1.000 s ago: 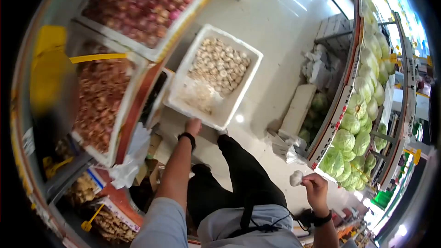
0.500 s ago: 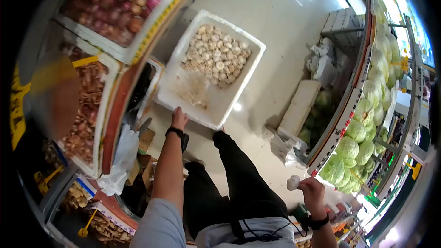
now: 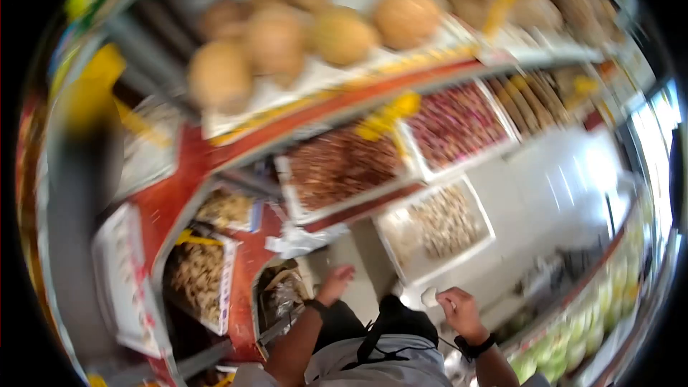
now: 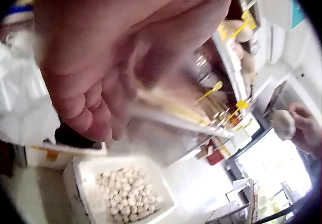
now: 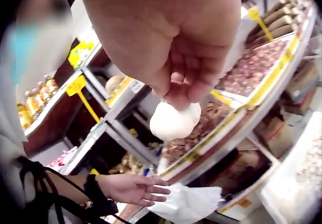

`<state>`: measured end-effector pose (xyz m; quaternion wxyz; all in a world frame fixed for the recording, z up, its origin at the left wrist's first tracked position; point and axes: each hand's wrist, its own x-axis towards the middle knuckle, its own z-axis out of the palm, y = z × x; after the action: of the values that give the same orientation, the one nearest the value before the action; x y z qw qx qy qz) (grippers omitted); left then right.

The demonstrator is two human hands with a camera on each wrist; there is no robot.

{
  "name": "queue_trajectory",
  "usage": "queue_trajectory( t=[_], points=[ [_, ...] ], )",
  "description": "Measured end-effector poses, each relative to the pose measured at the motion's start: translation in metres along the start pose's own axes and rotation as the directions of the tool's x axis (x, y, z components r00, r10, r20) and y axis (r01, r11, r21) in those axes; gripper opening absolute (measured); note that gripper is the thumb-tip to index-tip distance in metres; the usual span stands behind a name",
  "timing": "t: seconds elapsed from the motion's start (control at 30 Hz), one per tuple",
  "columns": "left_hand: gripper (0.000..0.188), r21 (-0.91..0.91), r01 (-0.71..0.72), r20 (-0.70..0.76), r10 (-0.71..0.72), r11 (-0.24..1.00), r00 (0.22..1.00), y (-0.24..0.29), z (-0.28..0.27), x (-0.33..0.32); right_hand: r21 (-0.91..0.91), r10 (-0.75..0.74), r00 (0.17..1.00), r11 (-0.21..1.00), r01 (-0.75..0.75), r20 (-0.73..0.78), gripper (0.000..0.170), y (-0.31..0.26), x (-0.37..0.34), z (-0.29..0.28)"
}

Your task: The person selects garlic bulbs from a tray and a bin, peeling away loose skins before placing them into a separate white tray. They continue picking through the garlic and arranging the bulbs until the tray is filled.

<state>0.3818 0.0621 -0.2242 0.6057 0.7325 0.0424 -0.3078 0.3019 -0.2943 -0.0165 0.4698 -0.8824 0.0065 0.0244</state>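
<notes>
A white garlic bulb [image 5: 175,121] is pinched between the thumb and fingertips of my right hand [image 5: 176,48]; in the head view the bulb [image 3: 430,297] is beside the same hand [image 3: 461,314]. My left hand [image 3: 335,285] is held in the air, empty, near the white foam box of garlic [image 3: 486,240]. Its fingers look relaxed in the right wrist view, where the left hand [image 5: 132,189] is palm up, and loosely bent in the left wrist view, where the hand [image 4: 121,48] fills the top. The box [image 4: 83,183] stands on the floor below it.
Trays of shallots [image 3: 344,172] and red onions [image 3: 459,125] line the shelf beyond the garlic box. Melons [image 3: 272,39] sit on a higher shelf, ginger [image 3: 197,272] lies at the left, and cabbages [image 3: 609,315] are at the right. A white plastic bag [image 5: 186,204] hangs at the shelf edge.
The head view has swung left towards the shelves. My left hand has left the near edge of the garlic box and is raised. The right hand still pinches the bulb.
</notes>
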Motion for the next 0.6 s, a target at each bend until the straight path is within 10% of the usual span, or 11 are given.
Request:
queue_trajectory(
  t=[0.2,0.37,0.53,0.6],
  points=[
    [0.044,-0.028,-0.179,-0.141,0.174,0.983,0.975,0.176,-0.056,-0.179,0.049,-0.479,0.835,0.873,0.485,0.272,0.005,-0.146,0.111,0.095],
    [0.035,0.108,-0.180,-0.456,0.210,0.978,0.865,0.193,-0.139,-0.301,0.268,-0.679,0.620,0.730,0.629,0.393,0.005,-0.304,0.152,0.209],
    [0.017,0.387,-0.191,-0.779,0.431,0.902,0.456,0.165,-0.200,-0.401,0.429,-0.833,0.367,0.534,0.729,0.413,0.007,-0.467,0.175,0.322],
    [0.012,0.529,-0.104,-0.824,0.539,0.842,0.173,0.153,-0.220,-0.431,0.494,-0.843,0.299,0.512,0.703,0.447,0.010,-0.530,0.169,0.361]
  ],
)
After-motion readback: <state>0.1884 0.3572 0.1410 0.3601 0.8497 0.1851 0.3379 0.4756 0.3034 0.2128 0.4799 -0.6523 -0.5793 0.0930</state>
